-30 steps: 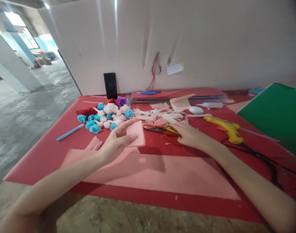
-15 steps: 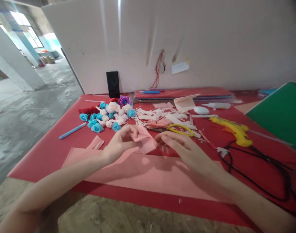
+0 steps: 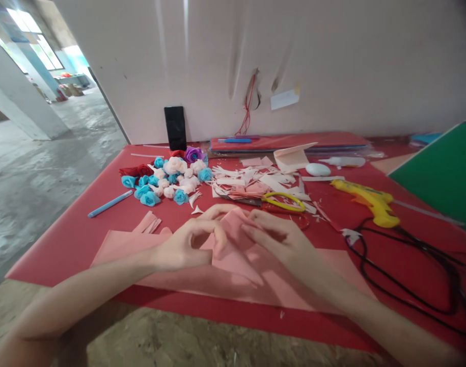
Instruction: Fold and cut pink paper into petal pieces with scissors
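A folded piece of pink paper (image 3: 236,255) is held between both hands, its pointed end hanging down toward me. My left hand (image 3: 196,242) grips its left side, fingers curled round the edge. My right hand (image 3: 278,239) pinches its upper right part between thumb and fingers. Under the hands lies a large pink paper sheet (image 3: 156,272) on the red table. Just beyond them are scissors with yellow handles (image 3: 284,208), their blades partly among white and pink paper scraps (image 3: 255,178).
Paper roses (image 3: 175,178) in blue, pale pink, red and purple cluster at the back left, near a blue pen (image 3: 109,204). A black phone (image 3: 175,128) leans on the wall. At right lie a yellow glue gun (image 3: 370,201), its black cable (image 3: 404,298) and a green board (image 3: 442,178).
My right hand has closed in from the right and now pinches the paper. The paper has come lower and nearer, and now shows a pointed, folded shape.
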Tool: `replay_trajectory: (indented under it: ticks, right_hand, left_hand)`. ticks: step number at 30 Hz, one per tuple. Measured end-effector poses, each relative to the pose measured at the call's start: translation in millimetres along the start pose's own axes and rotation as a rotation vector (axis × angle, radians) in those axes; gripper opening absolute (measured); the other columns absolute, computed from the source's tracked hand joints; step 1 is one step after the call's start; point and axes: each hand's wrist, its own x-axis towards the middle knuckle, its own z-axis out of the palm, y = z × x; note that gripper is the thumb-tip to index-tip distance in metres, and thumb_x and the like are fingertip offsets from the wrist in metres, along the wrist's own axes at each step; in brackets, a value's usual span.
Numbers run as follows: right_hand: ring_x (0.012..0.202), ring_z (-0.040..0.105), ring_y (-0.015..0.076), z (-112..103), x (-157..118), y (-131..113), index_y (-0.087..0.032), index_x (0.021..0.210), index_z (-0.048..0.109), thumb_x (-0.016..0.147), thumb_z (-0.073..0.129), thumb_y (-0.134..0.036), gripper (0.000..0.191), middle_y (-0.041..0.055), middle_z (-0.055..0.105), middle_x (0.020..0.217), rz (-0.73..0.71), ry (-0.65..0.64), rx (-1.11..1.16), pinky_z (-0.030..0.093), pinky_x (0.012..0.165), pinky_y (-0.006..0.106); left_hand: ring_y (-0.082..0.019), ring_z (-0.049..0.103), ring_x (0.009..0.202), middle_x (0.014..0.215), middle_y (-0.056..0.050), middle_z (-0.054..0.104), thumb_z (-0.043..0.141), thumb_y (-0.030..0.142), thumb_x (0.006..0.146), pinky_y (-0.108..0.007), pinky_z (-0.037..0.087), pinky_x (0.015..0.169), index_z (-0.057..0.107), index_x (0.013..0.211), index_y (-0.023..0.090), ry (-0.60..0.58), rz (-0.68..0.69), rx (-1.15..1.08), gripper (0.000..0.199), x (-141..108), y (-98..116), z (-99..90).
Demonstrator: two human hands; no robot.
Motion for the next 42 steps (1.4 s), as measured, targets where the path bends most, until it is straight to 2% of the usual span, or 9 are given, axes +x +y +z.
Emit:
replay_trajectory:
  ticks: [5,8,11,15,22,26,29,35,42]
  right_hand:
    - [0.043,0.039,0.0091,-8.3,-3.9,-6.9,-0.019,0.048,0.041,0.080,0.049,-0.041,0.039,-0.0024,0.041,0.045,0.072,0.115,0.085,0.029,0.041,0.023]
    - [0.040,0.041,0.0081,-9.9,-3.9,-6.4,-0.019,0.048,0.045,0.079,0.052,-0.043,0.040,-0.0026,0.045,0.043,0.028,0.116,0.128,0.031,0.039,0.022]
    - [0.041,0.045,0.0087,-9.7,-2.8,-3.8,-0.019,0.050,0.046,0.078,0.053,-0.044,0.039,-0.0022,0.048,0.044,0.022,0.117,0.130,0.033,0.040,0.022]
    - [0.041,0.044,0.0085,-6.6,-2.3,-2.0,-0.019,0.051,0.046,0.078,0.051,-0.042,0.036,-0.0023,0.048,0.045,0.080,0.074,0.118,0.031,0.039,0.022]
    - [0.042,0.041,0.0086,-0.7,-5.2,-5.6,-0.019,0.052,0.044,0.077,0.052,-0.044,0.036,-0.0033,0.043,0.046,0.164,0.041,0.208,0.030,0.041,0.023]
    - [0.042,0.042,0.0090,-2.8,-5.0,-6.6,-0.020,0.050,0.044,0.082,0.042,-0.048,0.043,-0.0021,0.044,0.046,0.138,0.069,0.330,0.033,0.043,0.024]
    - [0.043,0.044,0.0092,-4.9,-4.2,-5.8,-0.019,0.050,0.048,0.080,0.044,-0.049,0.042,-0.0012,0.047,0.047,0.145,-0.017,0.326,0.034,0.044,0.024]
    - [0.046,0.049,0.0105,-0.3,-3.4,0.3,-0.016,0.053,0.054,0.066,0.062,-0.030,0.021,-0.0004,0.056,0.049,0.207,-0.182,0.214,0.038,0.047,0.022]
    - [0.041,0.045,0.0087,-1.6,-0.2,3.5,-0.016,0.048,0.053,0.074,0.053,-0.041,0.036,0.0002,0.052,0.044,0.094,-0.207,0.217,0.033,0.041,0.022]
  left_hand:
    - [-0.025,0.043,0.111,0.118,-0.004,0.048,0.045,0.004,0.058,-0.034,0.037,0.087,0.043,0.053,0.015,0.122,0.015,-0.144,0.012,4.3,-3.2,-6.1]
    - [-0.018,0.052,0.082,0.089,-0.007,0.058,0.044,0.011,0.058,-0.028,0.040,0.070,0.043,0.050,0.015,0.200,-0.039,-0.268,0.009,9.6,-6.3,-6.9]
    - [-0.011,0.048,0.060,0.068,0.000,0.054,0.051,0.024,0.069,-0.023,0.037,0.055,0.051,0.066,0.017,0.322,-0.130,-0.355,0.008,12.5,-8.1,-3.7]
    - [-0.011,0.051,0.066,0.077,0.000,0.057,0.059,0.032,0.073,-0.021,0.038,0.058,0.057,0.085,0.018,0.362,-0.226,-0.233,0.019,11.9,-7.9,2.1]
    - [-0.008,0.041,0.056,0.058,0.002,0.048,0.056,0.031,0.076,-0.021,0.031,0.053,0.058,0.065,0.015,0.354,-0.251,0.066,0.020,7.0,-2.9,3.7]
    - [-0.008,0.038,0.053,0.055,0.002,0.047,0.056,0.033,0.075,-0.021,0.029,0.050,0.060,0.063,0.014,0.378,-0.267,0.084,0.023,6.6,1.3,4.4]
    - [-0.008,0.037,0.052,0.054,0.002,0.045,0.057,0.036,0.075,-0.021,0.029,0.049,0.058,0.059,0.014,0.389,-0.262,0.093,0.027,7.1,3.0,4.2]
    - [-0.006,0.030,0.048,0.050,0.004,0.037,0.053,0.039,0.078,-0.020,0.025,0.044,0.057,0.061,0.014,0.377,-0.243,0.179,0.031,6.8,1.3,1.4]
    - [-0.008,0.034,0.051,0.055,0.002,0.041,0.052,0.043,0.078,-0.019,0.030,0.045,0.059,0.071,0.015,0.452,-0.200,0.272,0.030,6.9,-1.8,0.8]
